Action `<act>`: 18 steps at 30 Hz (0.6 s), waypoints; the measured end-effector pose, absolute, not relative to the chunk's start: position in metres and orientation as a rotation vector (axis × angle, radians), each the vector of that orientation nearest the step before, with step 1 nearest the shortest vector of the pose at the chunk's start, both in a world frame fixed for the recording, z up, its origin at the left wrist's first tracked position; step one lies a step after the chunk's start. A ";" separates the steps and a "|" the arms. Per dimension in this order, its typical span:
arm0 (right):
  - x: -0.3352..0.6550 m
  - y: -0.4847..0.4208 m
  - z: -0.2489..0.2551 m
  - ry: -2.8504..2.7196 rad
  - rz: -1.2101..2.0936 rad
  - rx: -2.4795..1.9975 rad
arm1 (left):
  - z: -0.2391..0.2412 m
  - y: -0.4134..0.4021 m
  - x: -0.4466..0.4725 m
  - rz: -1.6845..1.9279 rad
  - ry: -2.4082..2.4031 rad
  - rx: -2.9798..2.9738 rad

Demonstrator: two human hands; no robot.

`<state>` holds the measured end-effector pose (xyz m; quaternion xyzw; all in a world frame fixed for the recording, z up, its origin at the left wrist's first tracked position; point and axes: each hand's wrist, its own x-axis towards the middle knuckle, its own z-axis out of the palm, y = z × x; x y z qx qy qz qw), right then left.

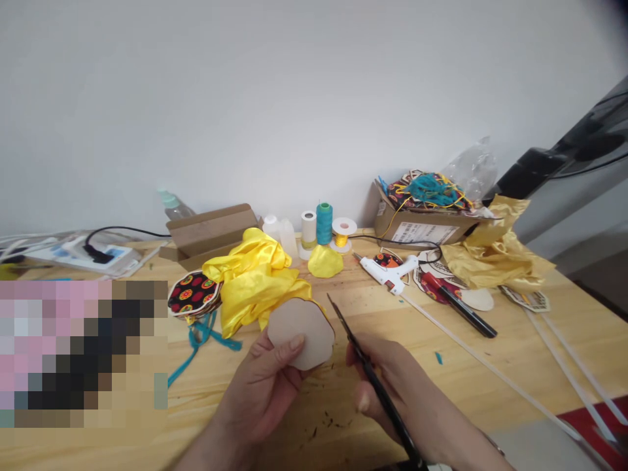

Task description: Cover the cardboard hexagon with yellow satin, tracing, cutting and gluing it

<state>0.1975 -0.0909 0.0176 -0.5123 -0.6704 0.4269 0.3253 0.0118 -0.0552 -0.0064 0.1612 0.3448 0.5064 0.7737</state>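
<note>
Right hand (392, 379): wrapped round a dark pointed tool (366, 367). Left hand (267, 383): pinching one rounded card piece (305, 327), beside the tool's tip; likely light, stiff, best held by its rim. Beyond left hand: yellow satin (252, 281), slippery-looking. Farther, between hands: teal spool (324, 224).

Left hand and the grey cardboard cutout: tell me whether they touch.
Touching. The head view shows the left hand gripping the grey cardboard cutout, its thumb lying on the face.
</note>
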 end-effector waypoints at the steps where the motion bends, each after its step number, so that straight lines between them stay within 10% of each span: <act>1: 0.195 -0.090 0.019 -1.764 1.120 -1.335 | -0.007 -0.055 0.012 1.097 0.742 0.354; 18: 0.189 -0.090 0.016 -1.810 1.184 -1.418 | -0.009 -0.057 0.011 1.090 0.710 0.355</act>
